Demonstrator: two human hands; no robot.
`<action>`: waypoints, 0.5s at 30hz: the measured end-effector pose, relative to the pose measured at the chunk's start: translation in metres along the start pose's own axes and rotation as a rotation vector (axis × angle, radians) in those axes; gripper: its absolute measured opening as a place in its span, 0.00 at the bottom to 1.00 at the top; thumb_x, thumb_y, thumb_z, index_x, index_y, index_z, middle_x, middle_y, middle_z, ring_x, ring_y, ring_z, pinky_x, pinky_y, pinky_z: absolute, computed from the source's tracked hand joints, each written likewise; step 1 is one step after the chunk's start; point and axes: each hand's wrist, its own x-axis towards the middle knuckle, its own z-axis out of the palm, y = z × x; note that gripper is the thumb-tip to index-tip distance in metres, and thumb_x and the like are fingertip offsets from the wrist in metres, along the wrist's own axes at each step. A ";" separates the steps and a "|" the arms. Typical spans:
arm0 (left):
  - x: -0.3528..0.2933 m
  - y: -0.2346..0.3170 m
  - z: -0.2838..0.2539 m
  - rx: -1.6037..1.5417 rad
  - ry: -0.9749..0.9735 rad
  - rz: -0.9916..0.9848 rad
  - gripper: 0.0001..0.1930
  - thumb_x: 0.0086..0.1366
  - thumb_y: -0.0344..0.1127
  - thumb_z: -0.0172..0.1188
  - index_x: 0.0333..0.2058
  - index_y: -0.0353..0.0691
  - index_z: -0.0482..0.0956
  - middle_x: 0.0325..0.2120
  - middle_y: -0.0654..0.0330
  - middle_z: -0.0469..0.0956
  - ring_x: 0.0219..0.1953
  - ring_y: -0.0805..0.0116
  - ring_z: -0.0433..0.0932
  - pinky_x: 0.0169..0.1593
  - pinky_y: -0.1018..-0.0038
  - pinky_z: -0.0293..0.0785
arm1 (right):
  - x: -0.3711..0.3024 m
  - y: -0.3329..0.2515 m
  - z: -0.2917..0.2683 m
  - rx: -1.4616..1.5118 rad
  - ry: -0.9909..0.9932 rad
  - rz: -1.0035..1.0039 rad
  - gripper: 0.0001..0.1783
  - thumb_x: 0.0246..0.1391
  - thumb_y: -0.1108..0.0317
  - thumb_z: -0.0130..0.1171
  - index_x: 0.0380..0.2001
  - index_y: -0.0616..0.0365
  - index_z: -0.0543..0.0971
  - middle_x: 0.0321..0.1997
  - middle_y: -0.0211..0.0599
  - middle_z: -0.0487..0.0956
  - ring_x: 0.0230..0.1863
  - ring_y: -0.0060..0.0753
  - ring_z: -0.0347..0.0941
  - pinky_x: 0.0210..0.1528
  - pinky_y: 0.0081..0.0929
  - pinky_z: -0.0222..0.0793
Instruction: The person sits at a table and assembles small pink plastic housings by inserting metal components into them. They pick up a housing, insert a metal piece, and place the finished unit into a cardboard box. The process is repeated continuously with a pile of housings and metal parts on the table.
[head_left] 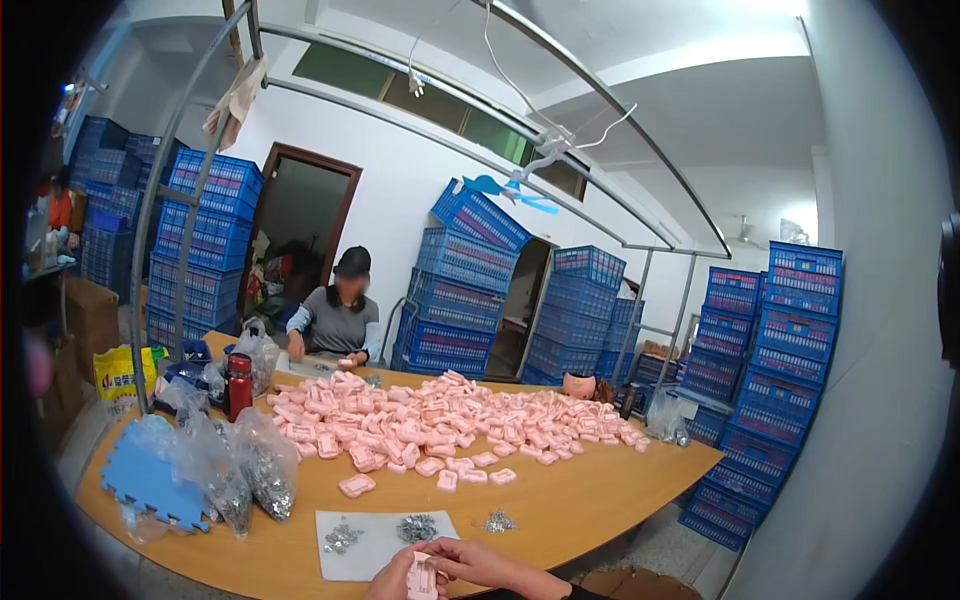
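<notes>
At the table's near edge, my left hand is closed round a pink plastic casing, its recessed side facing up. My right hand reaches across from the right, its fingers bent together at the casing's upper end. Whatever small part those fingertips may pinch is too small to make out. Just beyond my hands lies a white board, bearing a pile of small dark metal parts and a looser scatter of silvery metal pieces. Another little heap of metal parts sits on the wood right of the board.
A broad heap of pink casings covers the table's middle. Clear bags of metal parts, a blue foam mat and a red flask stand left. Across sits a co-worker. Blue crates tower behind; metal poles frame the table.
</notes>
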 end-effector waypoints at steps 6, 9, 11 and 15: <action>-0.052 0.011 0.049 0.028 0.108 0.027 0.26 0.75 0.55 0.37 0.59 0.43 0.69 0.31 0.57 0.80 0.26 0.67 0.80 0.30 0.71 0.81 | -0.017 0.004 0.018 -0.032 -0.010 -0.042 0.19 0.68 0.56 0.53 0.52 0.59 0.74 0.40 0.28 0.79 0.40 0.20 0.72 0.46 0.23 0.70; -0.050 0.012 0.052 0.041 0.096 0.091 0.27 0.76 0.55 0.37 0.60 0.42 0.69 0.30 0.58 0.79 0.26 0.68 0.79 0.29 0.72 0.81 | -0.014 0.010 0.012 -0.050 -0.001 -0.035 0.20 0.68 0.56 0.53 0.53 0.58 0.74 0.40 0.29 0.80 0.42 0.20 0.74 0.47 0.22 0.71; -0.033 0.005 0.052 0.044 0.064 0.120 0.27 0.76 0.55 0.37 0.61 0.43 0.68 0.30 0.59 0.79 0.26 0.68 0.79 0.29 0.72 0.80 | -0.022 0.014 0.011 0.030 0.078 -0.041 0.20 0.67 0.56 0.53 0.55 0.58 0.74 0.41 0.30 0.81 0.43 0.21 0.75 0.48 0.23 0.71; -0.018 0.004 0.014 -0.024 0.019 0.074 0.25 0.75 0.53 0.37 0.60 0.43 0.66 0.32 0.55 0.81 0.24 0.61 0.82 0.30 0.68 0.82 | 0.002 0.001 0.020 -0.205 0.168 -0.046 0.25 0.64 0.49 0.55 0.58 0.50 0.74 0.38 0.43 0.83 0.39 0.41 0.81 0.43 0.35 0.76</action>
